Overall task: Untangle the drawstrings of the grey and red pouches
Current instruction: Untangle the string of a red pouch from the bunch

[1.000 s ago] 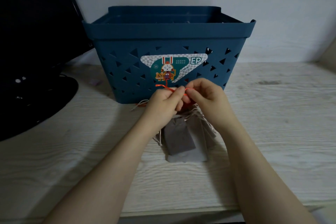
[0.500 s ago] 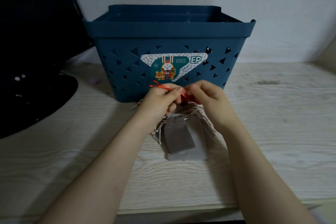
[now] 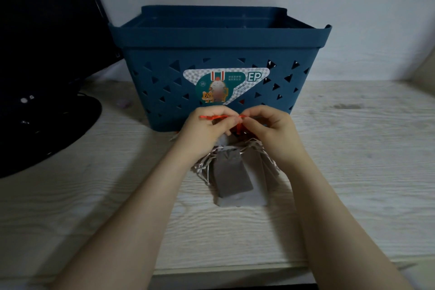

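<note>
1. From my remote seat I see a pale wood-grain table (image 3: 353, 172) filling the lower view; a dark object (image 3: 47, 125) sits at its left edge.
2. A blue basket (image 3: 306, 92) with triangular cut-outs stands upright at the back of the table; a cartoon sticker (image 3: 223, 86) marked "EP" is on its front wall.
3. My left hand (image 3: 207, 129) and right hand (image 3: 270, 127) meet just in front of the basket; both have fingers curled, each pinching the red drawstring (image 3: 213, 117).
4. The grey pouches (image 3: 233, 176) lie flat on the table below my hands; they are rectangular and overlapping, their long axis running from me toward the basket, gathered mouths pointing to the basket.
5. Silvery cords (image 3: 204, 167) fan out from the mouths on both sides.
6. The red drawstring is thin and bright; it stretches sideways between my fingertips, with a bunch of red hanging below; I cannot tell the red pouch's shape.
</note>
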{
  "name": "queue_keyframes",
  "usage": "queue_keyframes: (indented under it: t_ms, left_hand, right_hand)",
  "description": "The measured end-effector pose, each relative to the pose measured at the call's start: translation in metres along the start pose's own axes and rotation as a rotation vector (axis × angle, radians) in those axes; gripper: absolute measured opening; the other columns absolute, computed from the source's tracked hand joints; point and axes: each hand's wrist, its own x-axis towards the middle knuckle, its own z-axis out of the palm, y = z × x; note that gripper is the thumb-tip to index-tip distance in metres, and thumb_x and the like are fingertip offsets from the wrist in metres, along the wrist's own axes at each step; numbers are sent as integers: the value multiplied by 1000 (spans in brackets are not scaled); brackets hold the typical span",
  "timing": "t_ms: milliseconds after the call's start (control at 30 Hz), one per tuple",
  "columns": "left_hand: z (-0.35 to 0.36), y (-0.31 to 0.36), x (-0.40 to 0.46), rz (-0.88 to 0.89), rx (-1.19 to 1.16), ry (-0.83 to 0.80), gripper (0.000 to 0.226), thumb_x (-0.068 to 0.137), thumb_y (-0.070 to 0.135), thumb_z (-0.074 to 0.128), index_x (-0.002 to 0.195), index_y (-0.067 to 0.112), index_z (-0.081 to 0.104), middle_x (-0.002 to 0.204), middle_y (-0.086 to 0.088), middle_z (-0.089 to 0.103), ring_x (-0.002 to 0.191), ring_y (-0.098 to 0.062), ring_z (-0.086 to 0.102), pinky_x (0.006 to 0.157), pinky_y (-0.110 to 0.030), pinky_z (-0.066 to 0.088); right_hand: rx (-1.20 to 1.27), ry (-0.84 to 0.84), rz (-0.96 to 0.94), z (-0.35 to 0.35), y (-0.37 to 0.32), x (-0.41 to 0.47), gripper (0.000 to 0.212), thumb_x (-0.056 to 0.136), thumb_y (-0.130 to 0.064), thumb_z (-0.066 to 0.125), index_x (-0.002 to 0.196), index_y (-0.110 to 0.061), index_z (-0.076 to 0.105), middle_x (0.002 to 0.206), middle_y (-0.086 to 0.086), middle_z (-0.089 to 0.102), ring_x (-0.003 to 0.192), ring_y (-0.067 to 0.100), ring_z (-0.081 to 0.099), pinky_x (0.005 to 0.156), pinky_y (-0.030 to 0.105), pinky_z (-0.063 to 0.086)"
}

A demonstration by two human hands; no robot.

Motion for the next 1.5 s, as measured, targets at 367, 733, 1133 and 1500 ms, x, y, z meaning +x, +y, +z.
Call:
queue_keyframes:
  t_ms: [367, 733, 1133, 1500]
  left_hand:
    - [2, -14, 2, 347, 373, 275, 13, 78, 9, 65, 87, 6, 72, 83, -1, 61, 77, -6, 57, 69, -9, 41]
    - [4, -12, -1, 386, 307, 219, 8, 80, 13, 63, 81, 5, 63, 85, -2, 55, 77, -16, 58, 68, -32, 49]
    - [10, -10, -1, 319, 171, 144, 8, 76, 10, 66, 83, 14, 68, 81, 8, 57, 79, -4, 56, 75, -12, 42]
    - [7, -12, 2, 316, 177, 217, 14, 82, 10, 61, 91, 11, 71, 83, 11, 60, 83, 6, 57, 78, -8, 40]
  right_hand:
    - [62, -162, 73, 4, -4, -4, 6, 81, -1, 63, 77, -5, 60, 75, 7, 61, 72, 17, 53, 72, 31, 43]
    - [225, -180, 146, 5, -5, -5, 16, 90, 0, 54, 94, -10, 67, 84, 18, 65, 76, 22, 60, 72, 29, 51]
    - [206, -19, 303, 11, -17, -5, 23, 87, -2, 36, 68, -12, 44, 65, 10, 44, 52, 19, 44, 45, 25, 34]
    - [745, -1, 574, -1, -20, -2, 30, 87, -17, 39, 58, -17, 32, 56, -2, 44, 49, 9, 35, 37, 16, 26]
